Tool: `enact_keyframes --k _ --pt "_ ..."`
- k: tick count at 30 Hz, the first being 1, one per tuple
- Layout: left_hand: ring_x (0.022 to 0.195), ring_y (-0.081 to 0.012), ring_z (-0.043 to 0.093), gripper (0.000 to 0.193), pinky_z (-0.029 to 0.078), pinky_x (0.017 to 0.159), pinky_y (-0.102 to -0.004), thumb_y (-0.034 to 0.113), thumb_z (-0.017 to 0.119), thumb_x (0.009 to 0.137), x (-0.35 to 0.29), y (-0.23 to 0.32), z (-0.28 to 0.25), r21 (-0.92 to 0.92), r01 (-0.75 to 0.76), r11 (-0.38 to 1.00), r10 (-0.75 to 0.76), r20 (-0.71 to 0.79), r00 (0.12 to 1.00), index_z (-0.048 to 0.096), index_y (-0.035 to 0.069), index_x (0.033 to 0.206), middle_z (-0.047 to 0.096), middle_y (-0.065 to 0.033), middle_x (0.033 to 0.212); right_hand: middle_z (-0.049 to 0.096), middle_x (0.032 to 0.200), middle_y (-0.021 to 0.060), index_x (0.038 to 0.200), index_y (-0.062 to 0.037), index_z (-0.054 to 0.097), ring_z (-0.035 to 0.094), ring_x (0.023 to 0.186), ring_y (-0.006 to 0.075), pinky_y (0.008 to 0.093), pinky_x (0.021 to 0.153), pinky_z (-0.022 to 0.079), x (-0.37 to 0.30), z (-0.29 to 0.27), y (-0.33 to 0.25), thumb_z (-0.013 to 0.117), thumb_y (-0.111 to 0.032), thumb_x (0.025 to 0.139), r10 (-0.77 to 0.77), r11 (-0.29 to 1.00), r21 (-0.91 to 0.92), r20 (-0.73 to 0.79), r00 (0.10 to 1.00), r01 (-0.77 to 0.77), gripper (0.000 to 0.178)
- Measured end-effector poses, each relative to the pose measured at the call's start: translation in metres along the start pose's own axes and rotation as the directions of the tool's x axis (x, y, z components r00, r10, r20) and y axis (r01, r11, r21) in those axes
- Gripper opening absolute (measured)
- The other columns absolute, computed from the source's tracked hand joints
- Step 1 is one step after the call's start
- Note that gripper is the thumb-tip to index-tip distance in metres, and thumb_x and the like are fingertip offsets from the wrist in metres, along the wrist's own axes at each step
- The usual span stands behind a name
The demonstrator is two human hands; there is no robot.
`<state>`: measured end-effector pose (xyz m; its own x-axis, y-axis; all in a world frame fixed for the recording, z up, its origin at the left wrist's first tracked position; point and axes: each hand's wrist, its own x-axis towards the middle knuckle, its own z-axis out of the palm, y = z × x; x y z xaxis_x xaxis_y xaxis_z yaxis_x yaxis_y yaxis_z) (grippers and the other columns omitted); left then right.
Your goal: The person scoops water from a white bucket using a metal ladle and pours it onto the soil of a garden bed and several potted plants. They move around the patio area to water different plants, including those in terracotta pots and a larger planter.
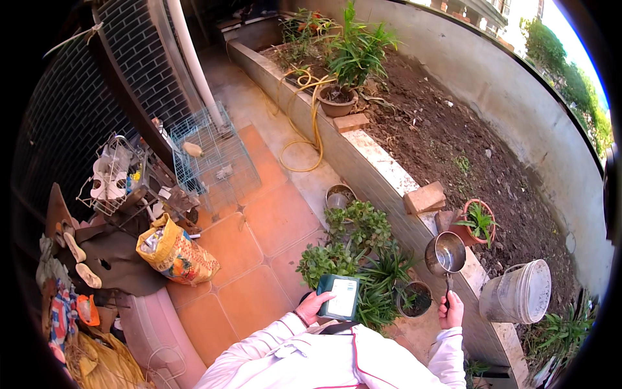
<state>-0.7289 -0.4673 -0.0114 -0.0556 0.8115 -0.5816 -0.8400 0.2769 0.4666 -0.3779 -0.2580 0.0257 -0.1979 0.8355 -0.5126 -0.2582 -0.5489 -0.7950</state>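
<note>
My left hand (313, 306) is closed on the edge of a dark green container with a white label (341, 298), held in front of my body. Whether it is a box or a packet, I cannot tell. My right hand (451, 311) is wrapped round the dark handle of a metal dipper (446, 253). The dipper's round bowl points away from me, over the planter's ledge (476, 275). Something shiny shows in the bowl, too unclear to name. Leafy green potted plants (353, 243) stand just beyond my left hand, and a dark pot (413, 299) sits between my hands.
A white bucket (515, 292) leans on the ledge at right, near a terracotta pot (477, 223) and bricks (425, 198). Beyond lies a soil bed (447, 129). A yellow hose (317, 129) trails over the wall. At left are a wire cage (214, 155) and a yellow bag (178, 253).
</note>
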Motion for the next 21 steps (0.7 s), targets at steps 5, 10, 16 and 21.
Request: enact_keyframes --k 5,10,16,21 --pt "0.096 -0.0225 0.063 0.04 0.051 0.085 -0.0358 0.017 0.062 0.084 0.007 0.067 -0.029 0.066 0.045 0.997 -0.045 0.011 0.999 0.051 -0.001 0.119 0.062 -0.0123 0.11 0.052 0.068 0.0006 0.095 -0.0107 0.054 0.038 0.043 0.0057 0.0184 0.034 0.026 0.008 0.074 0.021 0.053 -0.022 0.093 0.077 0.996 0.044 0.029 0.997 -0.078 0.011" --pt "0.095 -0.0234 0.063 0.04 0.051 0.085 -0.0381 0.018 0.063 0.084 0.013 0.109 -0.054 0.038 0.034 0.999 -0.035 0.027 0.999 0.052 0.0 0.118 0.062 -0.0123 0.108 0.051 0.068 0.0003 0.096 -0.0115 0.054 0.036 0.043 0.0055 0.0187 0.035 0.024 0.013 0.125 0.029 0.052 -0.022 0.093 0.083 0.996 0.031 0.05 0.995 -0.084 0.011" --pt "0.091 -0.0199 0.064 0.035 0.052 0.082 -0.0334 0.017 0.063 0.084 0.015 0.131 -0.067 0.022 0.093 0.995 -0.094 0.032 0.995 0.055 0.001 0.115 0.064 -0.0099 0.104 0.051 0.068 0.0003 0.095 -0.0114 0.054 0.036 0.043 0.0054 0.0188 0.035 0.025 0.007 0.154 0.028 0.052 -0.023 0.093 0.054 0.997 0.049 0.015 0.998 -0.055 0.012" --pt "0.089 -0.0203 0.065 0.035 0.053 0.079 -0.0352 0.017 0.063 0.084 0.018 0.145 -0.062 0.062 0.164 0.985 -0.167 0.043 0.985 0.055 0.001 0.114 0.064 -0.0105 0.105 0.051 0.068 -0.0003 0.095 -0.0121 0.054 0.035 0.043 0.005 0.0182 0.035 0.025 -0.005 0.158 0.025 0.052 -0.023 0.093 -0.001 0.998 0.068 -0.052 0.999 0.005 0.011"
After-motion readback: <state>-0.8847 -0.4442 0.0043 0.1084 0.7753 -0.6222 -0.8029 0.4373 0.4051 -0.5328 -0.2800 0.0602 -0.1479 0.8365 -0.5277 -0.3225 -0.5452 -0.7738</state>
